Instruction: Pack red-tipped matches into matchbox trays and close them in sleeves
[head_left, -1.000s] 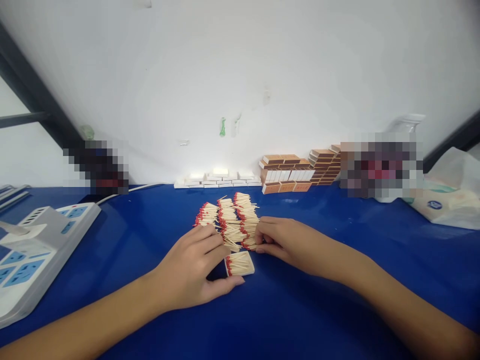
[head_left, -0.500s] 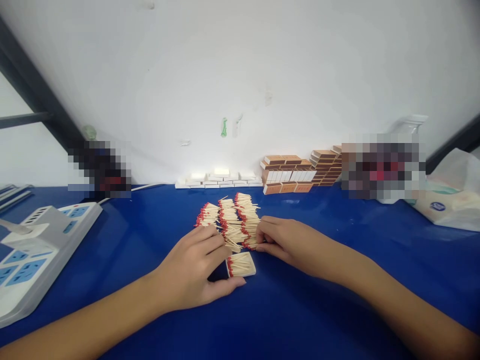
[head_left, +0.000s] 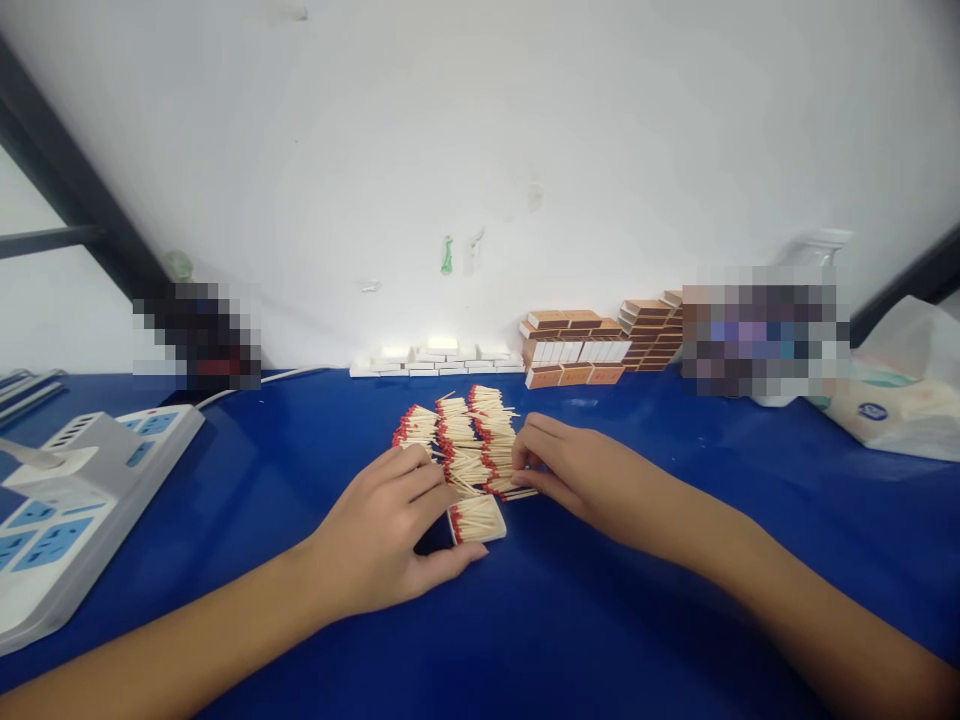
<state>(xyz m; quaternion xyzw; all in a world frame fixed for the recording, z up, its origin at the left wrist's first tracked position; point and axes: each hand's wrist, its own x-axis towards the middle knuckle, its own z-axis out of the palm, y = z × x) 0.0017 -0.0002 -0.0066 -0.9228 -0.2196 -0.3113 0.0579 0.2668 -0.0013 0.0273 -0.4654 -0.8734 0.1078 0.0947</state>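
Note:
Red-headed matches (head_left: pixel 491 435) lie in three rows of heaps on the blue table. In front of them sits a small white matchbox tray (head_left: pixel 501 525), partly filled with matches whose red heads point left. My left hand (head_left: pixel 397 525) is curved round the tray's left end, thumb along its near side and fingers at its far side. At the right edge of the heaps is my right hand (head_left: pixel 551 465), its fingers curled and thumb pressed in at the match ends. Its fingertips are partly hidden among the matches.
White matchbox trays (head_left: pixel 442 362) are stacked against the wall. Right of them stand piled brown matchboxes (head_left: pixel 574 350). A power strip (head_left: pixel 105 500) with a plugged-in adapter lies at the left, and a tissue pack (head_left: pixel 900 410) at the right. Two blurred areas flank the back.
My right hand has moved slightly up, and several matches at the heap's near right edge now show below it. My left hand and the tray have shifted a little up and left.

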